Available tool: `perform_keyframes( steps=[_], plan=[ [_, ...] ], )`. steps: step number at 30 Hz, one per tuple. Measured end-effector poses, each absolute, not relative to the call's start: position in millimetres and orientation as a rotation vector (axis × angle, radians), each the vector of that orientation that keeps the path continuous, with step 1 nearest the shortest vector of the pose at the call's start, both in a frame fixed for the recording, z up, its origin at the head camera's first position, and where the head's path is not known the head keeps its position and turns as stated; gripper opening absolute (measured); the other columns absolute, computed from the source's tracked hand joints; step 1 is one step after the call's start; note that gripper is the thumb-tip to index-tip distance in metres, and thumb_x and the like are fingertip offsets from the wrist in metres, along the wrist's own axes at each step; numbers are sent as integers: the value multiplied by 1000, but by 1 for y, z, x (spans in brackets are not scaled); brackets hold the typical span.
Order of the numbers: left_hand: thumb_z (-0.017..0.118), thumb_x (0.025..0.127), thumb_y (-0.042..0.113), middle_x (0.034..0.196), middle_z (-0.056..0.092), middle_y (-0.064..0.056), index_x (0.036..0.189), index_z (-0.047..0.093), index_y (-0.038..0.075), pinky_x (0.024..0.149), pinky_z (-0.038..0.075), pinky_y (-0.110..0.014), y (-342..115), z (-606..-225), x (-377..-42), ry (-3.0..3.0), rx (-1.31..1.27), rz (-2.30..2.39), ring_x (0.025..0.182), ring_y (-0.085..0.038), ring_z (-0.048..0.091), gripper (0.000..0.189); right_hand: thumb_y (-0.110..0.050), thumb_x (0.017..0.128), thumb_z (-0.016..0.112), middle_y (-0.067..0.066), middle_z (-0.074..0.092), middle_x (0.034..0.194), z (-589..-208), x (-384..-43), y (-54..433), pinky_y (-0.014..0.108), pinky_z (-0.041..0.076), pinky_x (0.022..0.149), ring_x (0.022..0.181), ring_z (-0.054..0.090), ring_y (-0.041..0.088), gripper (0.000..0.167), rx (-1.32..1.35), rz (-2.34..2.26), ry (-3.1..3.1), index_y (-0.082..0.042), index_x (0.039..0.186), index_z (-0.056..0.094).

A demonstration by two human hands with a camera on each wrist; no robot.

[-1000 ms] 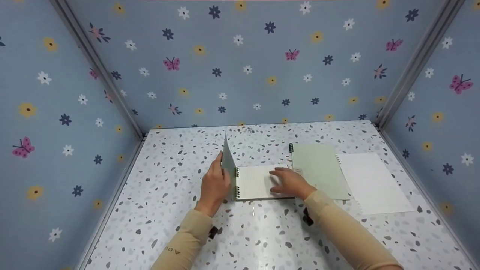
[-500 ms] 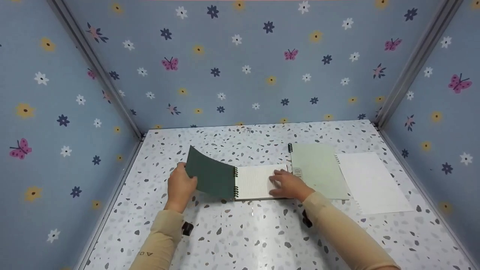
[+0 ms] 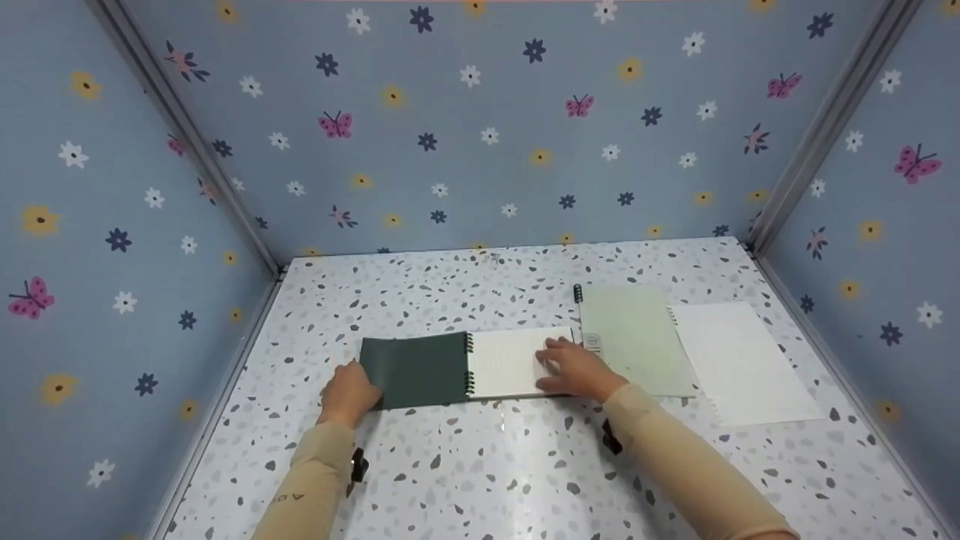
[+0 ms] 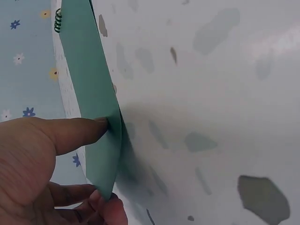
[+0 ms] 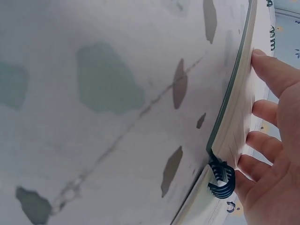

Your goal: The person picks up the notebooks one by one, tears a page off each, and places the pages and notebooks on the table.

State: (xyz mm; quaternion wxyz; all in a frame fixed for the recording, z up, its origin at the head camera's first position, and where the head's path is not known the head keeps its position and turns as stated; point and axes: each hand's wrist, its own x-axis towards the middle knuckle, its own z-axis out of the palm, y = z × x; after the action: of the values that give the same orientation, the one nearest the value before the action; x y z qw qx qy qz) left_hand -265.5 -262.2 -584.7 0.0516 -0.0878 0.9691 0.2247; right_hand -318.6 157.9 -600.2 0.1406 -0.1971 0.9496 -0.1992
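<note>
A small spiral notebook lies open on the table, its ruled page on the right side. To the left its dark green cover is folded out nearly flat. My left hand pinches the cover's outer edge; in the left wrist view the thumb presses on the cover's face and other fingertips are at its corner. On the ruled page's right part my right hand rests its fingertips, fingers spread and slightly bent. The page stack's edge shows beside the thumb in the right wrist view.
Just right of the notebook lies a larger pale green notebook with a black coil at its upper left. Beyond it is a white sheet with a perforated left edge. Blue flowered panels enclose the speckled table at the back and sides.
My left hand has swung the dark green cover from upright over to the left and down almost onto the table. The right hand has stayed on the ruled page.
</note>
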Motion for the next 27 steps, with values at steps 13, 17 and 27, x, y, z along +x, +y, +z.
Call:
perform_keyframes(
  steps=[13, 17, 27],
  plan=[
    [68, 107, 36, 159, 47, -37, 155, 51, -9, 116, 44, -74, -203, -593, -286, 2960, 30, 505, 147, -59, 46, 68, -45, 98, 78, 31, 43, 167, -601, -326, 154, 56, 31, 133, 158, 40, 47, 80, -528, -473, 2836, 4, 156, 52],
    [60, 110, 42, 170, 38, -32, 165, 46, 6, 121, 34, -79, -180, -600, -295, 2927, 204, 487, 157, -61, 32, 67, -51, 100, 75, 34, 44, 165, -603, -331, 152, 54, 33, 133, 157, 42, 48, 86, -506, -415, 2883, 9, 155, 48],
    [46, 115, 43, 178, 30, -22, 171, 39, 21, 126, 25, -80, -162, -605, -310, 2858, 323, 386, 162, -58, 22, 60, -66, 97, 70, 36, 30, 172, -604, -333, 139, 59, 23, 135, 162, 31, 51, 105, -398, -382, 2847, 7, 164, 37]
  ],
)
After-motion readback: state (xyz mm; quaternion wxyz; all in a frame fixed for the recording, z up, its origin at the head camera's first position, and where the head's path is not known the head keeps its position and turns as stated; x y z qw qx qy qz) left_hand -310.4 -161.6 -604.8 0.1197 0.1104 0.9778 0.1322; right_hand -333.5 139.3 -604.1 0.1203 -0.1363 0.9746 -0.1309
